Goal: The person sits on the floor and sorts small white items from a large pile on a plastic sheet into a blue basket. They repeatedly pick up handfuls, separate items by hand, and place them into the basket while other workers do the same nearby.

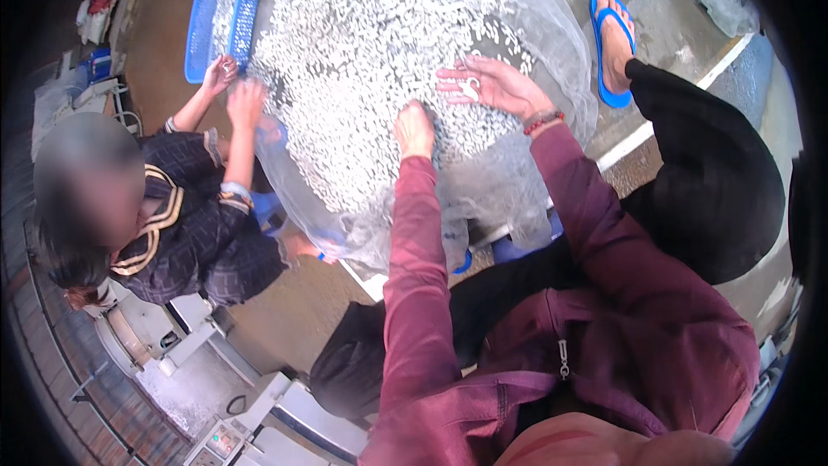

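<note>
A wide heap of small white pieces (345, 60), many oblong or curved, lies on a sheer whitish mesh sheet (565, 43) in front of me. My left hand (416, 129) reaches down onto the heap, fingers curled under; its fingertips are hidden, so what they grip cannot be seen. To its right, my right hand (493, 86) is turned palm up above the heap, fingers stretched out. A few curved white pieces (468, 88) rest on it near the fingers. A red beaded bracelet (543, 121) circles my right wrist.
At the left, another person (198, 207) in dark patterned clothes has both hands at the heap's edge. A blue plastic basket (200, 22) with white pieces inside stands at the far left. My foot in a blue flip-flop (614, 52) is right of the mesh. Grey machinery (185, 380) occupies the lower left.
</note>
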### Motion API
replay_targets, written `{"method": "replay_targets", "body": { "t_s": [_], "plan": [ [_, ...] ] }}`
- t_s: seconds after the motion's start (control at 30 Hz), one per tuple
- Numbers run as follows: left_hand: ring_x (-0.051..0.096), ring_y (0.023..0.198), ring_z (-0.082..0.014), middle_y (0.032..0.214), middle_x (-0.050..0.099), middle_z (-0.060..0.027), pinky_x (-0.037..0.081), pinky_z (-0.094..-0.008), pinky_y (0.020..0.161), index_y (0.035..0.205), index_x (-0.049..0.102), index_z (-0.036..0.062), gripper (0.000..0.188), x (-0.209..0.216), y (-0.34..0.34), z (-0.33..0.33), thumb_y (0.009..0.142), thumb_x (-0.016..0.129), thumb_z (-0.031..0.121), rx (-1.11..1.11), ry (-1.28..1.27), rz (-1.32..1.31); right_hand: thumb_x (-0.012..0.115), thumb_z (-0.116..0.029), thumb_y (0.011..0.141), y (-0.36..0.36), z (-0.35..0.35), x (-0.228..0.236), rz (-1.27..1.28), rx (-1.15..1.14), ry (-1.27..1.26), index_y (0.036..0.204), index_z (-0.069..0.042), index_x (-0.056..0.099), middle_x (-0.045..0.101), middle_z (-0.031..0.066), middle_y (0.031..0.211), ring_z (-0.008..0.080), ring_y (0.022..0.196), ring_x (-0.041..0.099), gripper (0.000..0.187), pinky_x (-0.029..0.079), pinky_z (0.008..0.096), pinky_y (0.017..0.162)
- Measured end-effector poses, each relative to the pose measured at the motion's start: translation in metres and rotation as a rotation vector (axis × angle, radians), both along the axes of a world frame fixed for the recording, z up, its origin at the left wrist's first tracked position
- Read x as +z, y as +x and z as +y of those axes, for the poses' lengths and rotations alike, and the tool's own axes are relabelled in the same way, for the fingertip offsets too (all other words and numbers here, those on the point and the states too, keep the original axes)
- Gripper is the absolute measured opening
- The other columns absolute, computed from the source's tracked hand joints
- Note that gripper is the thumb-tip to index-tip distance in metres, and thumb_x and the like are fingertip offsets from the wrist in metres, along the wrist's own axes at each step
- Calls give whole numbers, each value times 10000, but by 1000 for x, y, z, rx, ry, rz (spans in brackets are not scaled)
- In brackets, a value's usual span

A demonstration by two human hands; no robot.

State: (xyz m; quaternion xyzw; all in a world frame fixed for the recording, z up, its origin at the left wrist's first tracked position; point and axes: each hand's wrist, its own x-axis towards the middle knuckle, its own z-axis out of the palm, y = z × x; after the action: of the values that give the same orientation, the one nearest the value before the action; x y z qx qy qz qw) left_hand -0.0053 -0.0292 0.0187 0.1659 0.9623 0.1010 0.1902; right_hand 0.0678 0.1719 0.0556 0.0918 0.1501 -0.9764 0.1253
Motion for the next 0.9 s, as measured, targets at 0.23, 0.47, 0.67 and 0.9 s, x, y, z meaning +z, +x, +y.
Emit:
{"method": "replay_targets", "body": {
  "t_s": [0.23, 0.47, 0.67, 0.9],
  "plan": [
    [447, 601, -153, 699, 469, -16, 438, -279, 567, 873, 492, 69, 133, 29, -3, -28, 818, 598, 128, 637, 1298, -614, 581, -160, 865, 2, 14, 2, 2, -174, -53, 1039, 38, 562, 629, 154, 928, 107, 632, 587, 264, 428, 160, 442],
    [431, 725, -154, 808, 464, -42, 382, -272, 593, 938, 507, 62, 161, 56, -4, -38, 808, 576, 128, 581, 1712, -798, 507, -222, 902, 0, 22, 16, 60, -231, 162, 875, 21, 572, 595, 149, 875, 124, 616, 518, 253, 353, 149, 374],
    [650, 726, -256, 774, 670, -140, 493, -373, 667, 795, 653, 35, 146, 21, 4, -9, 795, 635, 180, 80, 289, -118, 501, -225, 904, -3, 33, 15, -62, -199, 343, 785, -35, 546, 593, 90, 824, 125, 672, 534, 229, 399, 182, 470],
    [645, 769, -345, 781, 656, -186, 496, -433, 705, 797, 654, 63, 135, 3, 16, 5, 772, 584, 176, -175, -26, 92, 586, -228, 839, 6, 29, -40, -301, 97, 946, 955, -23, 640, 610, 53, 771, 119, 650, 552, 241, 424, 236, 551]
  ]
}}
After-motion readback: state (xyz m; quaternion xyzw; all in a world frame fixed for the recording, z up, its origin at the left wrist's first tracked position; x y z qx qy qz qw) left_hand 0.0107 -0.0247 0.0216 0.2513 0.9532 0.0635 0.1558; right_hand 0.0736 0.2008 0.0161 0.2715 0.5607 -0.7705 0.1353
